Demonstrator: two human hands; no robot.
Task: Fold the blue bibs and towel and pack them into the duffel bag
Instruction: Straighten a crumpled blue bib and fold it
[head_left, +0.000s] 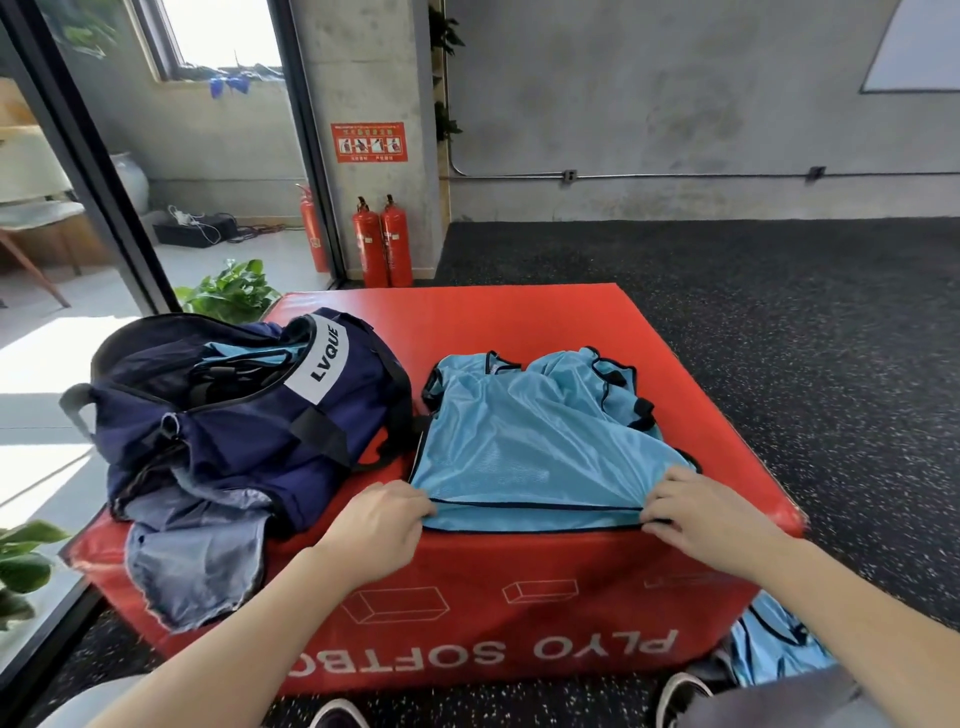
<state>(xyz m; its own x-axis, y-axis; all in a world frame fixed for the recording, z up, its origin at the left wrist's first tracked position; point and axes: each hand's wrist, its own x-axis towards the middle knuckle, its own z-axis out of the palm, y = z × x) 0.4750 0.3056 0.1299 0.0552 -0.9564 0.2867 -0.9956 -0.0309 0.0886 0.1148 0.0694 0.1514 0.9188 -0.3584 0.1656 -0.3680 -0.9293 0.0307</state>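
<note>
Both hands pinch the near hem of a light blue mesh bib (540, 441), left hand (382, 512) at one corner, right hand (696, 512) at the other. The bib lies flat on a red padded box (519, 322) printed "PLYO SOFTBO…". Beside it sits an open navy duffel bag (249, 405) labelled "LVQUE", blue fabric showing inside.

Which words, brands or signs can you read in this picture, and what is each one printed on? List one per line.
"LVQUE": white label on the navy duffel bag.
"PLYO SOFTB…": upside down on the near side of the red soft box, cut off by an arm.
Red wall sign above the fire extinguishers: text too small to read.
Extinguisher labels: too small to read.
</note>
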